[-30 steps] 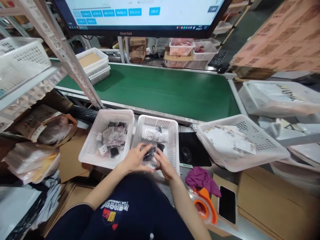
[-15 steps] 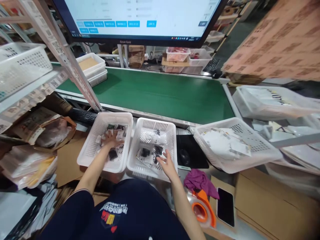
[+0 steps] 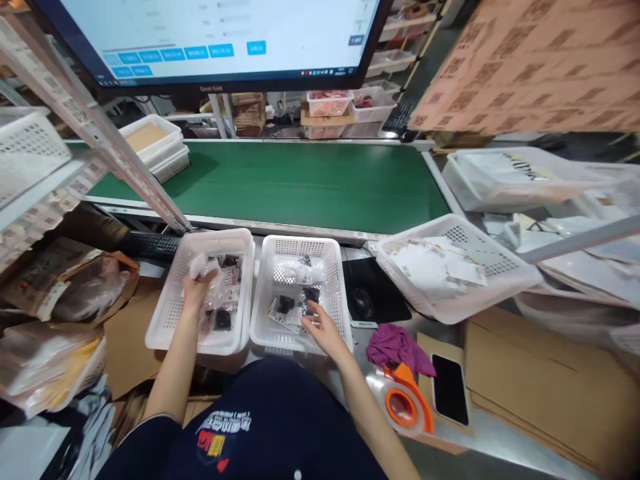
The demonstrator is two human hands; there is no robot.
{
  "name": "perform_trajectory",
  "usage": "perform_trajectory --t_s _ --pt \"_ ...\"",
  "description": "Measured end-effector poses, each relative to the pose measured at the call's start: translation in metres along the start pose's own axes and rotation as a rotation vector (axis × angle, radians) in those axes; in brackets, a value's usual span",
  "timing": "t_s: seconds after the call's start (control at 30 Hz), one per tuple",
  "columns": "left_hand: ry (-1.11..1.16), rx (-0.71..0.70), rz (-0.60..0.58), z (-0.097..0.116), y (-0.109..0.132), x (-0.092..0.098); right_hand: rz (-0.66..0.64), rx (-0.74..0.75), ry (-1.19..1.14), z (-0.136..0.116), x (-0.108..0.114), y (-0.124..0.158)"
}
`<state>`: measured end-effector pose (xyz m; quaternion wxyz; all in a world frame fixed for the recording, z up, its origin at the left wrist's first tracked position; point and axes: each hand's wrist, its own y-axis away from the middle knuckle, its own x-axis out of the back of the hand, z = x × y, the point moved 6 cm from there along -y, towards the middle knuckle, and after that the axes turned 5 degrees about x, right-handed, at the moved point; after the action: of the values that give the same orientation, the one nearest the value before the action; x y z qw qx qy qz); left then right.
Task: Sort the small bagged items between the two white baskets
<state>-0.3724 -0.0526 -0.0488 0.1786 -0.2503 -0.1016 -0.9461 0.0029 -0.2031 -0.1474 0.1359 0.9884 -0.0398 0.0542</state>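
Observation:
My left hand (image 3: 198, 288) is closed on a clear plastic bag (image 3: 201, 265), raised over the left white basket (image 3: 167, 317); its contents I cannot make out. Below it in that basket lie several small clear packets, one with a black item (image 3: 223, 320). My right hand (image 3: 323, 328) hovers at the near right side of the other white basket (image 3: 273, 341). Its fingers are apart and slightly curved, with nothing visible in them. Close to its fingertips are small packets with black items (image 3: 286, 305), and a whitish bag (image 3: 306, 270) lies further back.
A green conveyor belt (image 3: 300, 183) runs behind the baskets, below a monitor (image 3: 225, 40). To the right are a mouse (image 3: 362, 303), a tilted basket of paper cards (image 3: 450, 310), a purple cloth (image 3: 395, 348), an orange tape dispenser (image 3: 423, 400) and a phone (image 3: 450, 390).
My left hand has gone from spread over the packets to gripping a plastic bag and lifting it. My right hand stays over the right basket. The camera view has shifted a little.

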Motion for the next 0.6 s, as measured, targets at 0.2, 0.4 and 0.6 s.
perform_trajectory --t_s 0.2,0.4,0.6 --pt "0.325 0.149 -0.495 0.038 0.082 -0.046 -0.168 0.197 -0.175 -0.094 -0.043 -0.012" --pt "0.374 0.324 -0.808 0.041 0.135 -0.090 -0.170 0.310 -0.206 -0.144 -0.046 -0.016" --pt "0.411 0.267 -0.760 0.036 0.125 -0.078 0.437 0.278 0.053 -0.111 0.032 -0.032"
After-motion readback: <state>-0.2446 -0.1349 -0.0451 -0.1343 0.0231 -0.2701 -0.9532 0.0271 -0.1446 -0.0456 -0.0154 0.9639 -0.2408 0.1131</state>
